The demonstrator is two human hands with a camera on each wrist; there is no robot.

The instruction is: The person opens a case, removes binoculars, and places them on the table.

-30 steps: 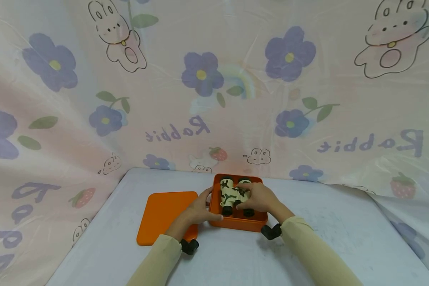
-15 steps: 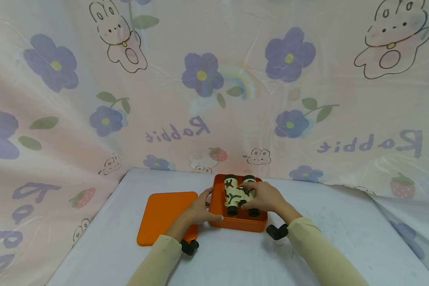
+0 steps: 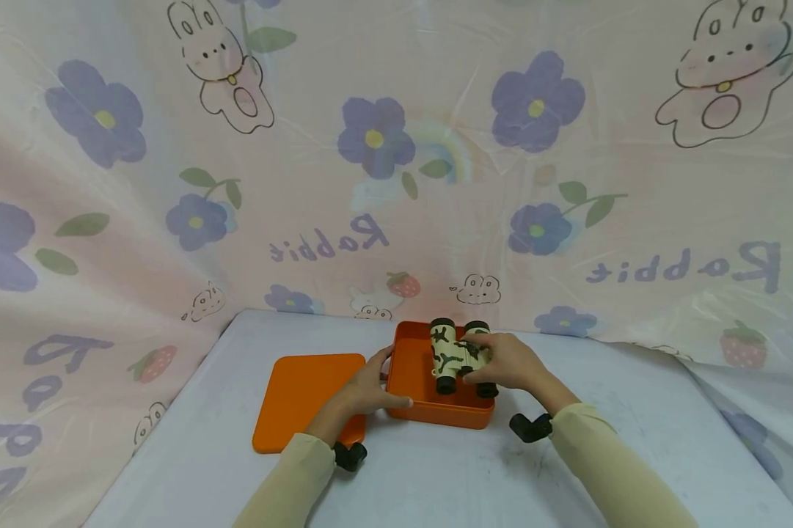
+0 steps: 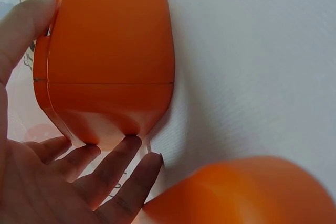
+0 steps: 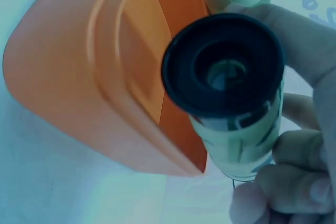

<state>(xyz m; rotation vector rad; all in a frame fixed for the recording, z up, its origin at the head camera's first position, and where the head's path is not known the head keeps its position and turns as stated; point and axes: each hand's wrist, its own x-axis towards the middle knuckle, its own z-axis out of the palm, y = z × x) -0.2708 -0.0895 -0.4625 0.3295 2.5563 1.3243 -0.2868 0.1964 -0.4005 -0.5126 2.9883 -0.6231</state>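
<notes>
In the head view a pair of camouflage-patterned binoculars point(image 3: 444, 352) with black ends is in the grip of my right hand point(image 3: 513, 362). They are over the right part of an open orange box point(image 3: 436, 416), their right barrel past its right rim. The right wrist view shows one eyepiece point(image 5: 184, 77) close up, with curled fingers around the barrel. My left hand point(image 3: 368, 390) holds the box's left side; in the left wrist view the thumb lies at the rim and fingertips point(image 4: 128, 142) touch the end wall point(image 4: 110, 108).
A flat orange lid point(image 3: 307, 396) lies on the white table point(image 3: 409, 477), left of the box and partly behind the left forearm. A patterned curtain point(image 3: 429, 220) hangs at the back and sides. Each wrist wears a black mount point(image 3: 531, 427).
My right hand has moved right with the binoculars, from inside the box to over its right rim. The left hand, box and lid have stayed in place.
</notes>
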